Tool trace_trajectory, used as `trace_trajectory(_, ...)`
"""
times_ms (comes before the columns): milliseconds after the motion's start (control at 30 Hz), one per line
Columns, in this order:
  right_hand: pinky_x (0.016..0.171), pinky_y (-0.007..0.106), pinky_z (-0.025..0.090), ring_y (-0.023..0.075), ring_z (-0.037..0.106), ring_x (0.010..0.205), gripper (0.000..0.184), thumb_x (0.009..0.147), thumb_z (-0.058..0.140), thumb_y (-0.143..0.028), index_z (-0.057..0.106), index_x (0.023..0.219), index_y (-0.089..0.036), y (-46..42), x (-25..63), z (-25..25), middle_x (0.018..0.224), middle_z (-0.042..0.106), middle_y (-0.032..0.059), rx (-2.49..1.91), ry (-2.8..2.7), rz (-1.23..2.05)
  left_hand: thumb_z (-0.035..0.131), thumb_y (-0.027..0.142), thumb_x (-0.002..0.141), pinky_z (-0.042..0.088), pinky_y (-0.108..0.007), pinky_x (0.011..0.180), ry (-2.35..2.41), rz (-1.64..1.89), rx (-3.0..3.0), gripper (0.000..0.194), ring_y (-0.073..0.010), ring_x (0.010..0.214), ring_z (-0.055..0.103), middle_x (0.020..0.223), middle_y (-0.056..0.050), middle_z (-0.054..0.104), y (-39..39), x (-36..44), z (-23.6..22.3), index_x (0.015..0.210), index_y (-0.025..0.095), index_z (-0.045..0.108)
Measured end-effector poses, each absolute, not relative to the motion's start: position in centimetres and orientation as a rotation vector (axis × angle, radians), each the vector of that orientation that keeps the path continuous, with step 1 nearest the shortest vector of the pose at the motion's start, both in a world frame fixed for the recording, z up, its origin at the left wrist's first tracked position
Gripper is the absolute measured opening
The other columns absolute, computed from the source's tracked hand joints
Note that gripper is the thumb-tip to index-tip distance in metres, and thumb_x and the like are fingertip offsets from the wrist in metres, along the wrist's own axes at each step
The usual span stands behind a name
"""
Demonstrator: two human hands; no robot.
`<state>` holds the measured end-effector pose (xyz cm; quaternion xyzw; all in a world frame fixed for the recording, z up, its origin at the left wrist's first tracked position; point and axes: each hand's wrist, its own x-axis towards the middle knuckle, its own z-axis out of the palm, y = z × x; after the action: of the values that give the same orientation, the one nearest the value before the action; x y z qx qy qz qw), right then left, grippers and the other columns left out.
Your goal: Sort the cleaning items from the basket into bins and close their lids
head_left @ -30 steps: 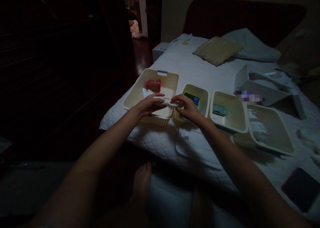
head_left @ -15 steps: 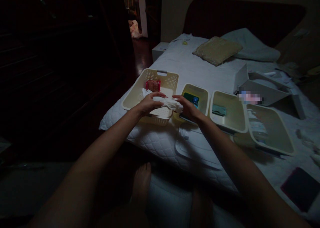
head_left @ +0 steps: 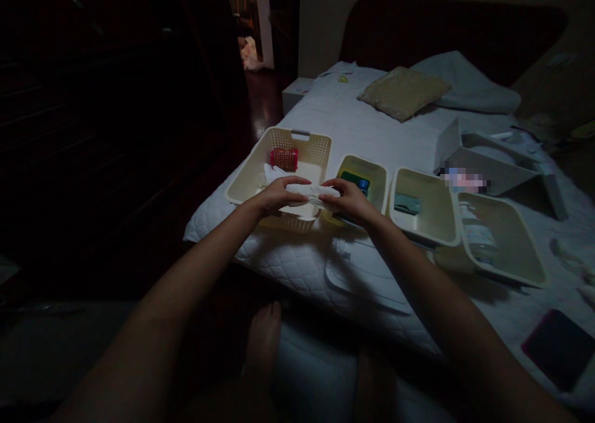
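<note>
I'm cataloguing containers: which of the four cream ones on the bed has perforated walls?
The leftmost, the basket holding the red item: small holes pierce its walls, whereas the three bins to its right show solid ones.

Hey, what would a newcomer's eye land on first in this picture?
Probably the left hand and right hand, near the middle, holding a folded white cloth between them. Next, the red item in the perforated cream basket just beyond the hands. Then the row of three cream bins on the white bed, to the basket's right in the view.
</note>
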<state>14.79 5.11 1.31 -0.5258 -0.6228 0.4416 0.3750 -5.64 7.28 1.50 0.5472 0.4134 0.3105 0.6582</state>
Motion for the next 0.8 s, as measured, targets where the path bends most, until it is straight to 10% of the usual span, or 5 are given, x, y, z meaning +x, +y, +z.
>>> trace_trajectory(800, 0.093, 0.044, 0.041, 0.0241, 0.054, 0.101, 0.041, 0.068, 0.068, -0.025, 0.057, 0.107, -0.024, 4.8, 14.2, 3.1, 0.107, 0.059, 0.0075, -1.225, -1.866, 0.689, 0.071, 0.030, 0.065, 0.044, -0.025, 0.071, 0.968, 0.755, 1.559, 0.033, -0.0140, 0.077, 0.059, 0.090, -0.005, 0.065, 7.2, -4.6, 1.5, 0.092, 0.014, 0.064)
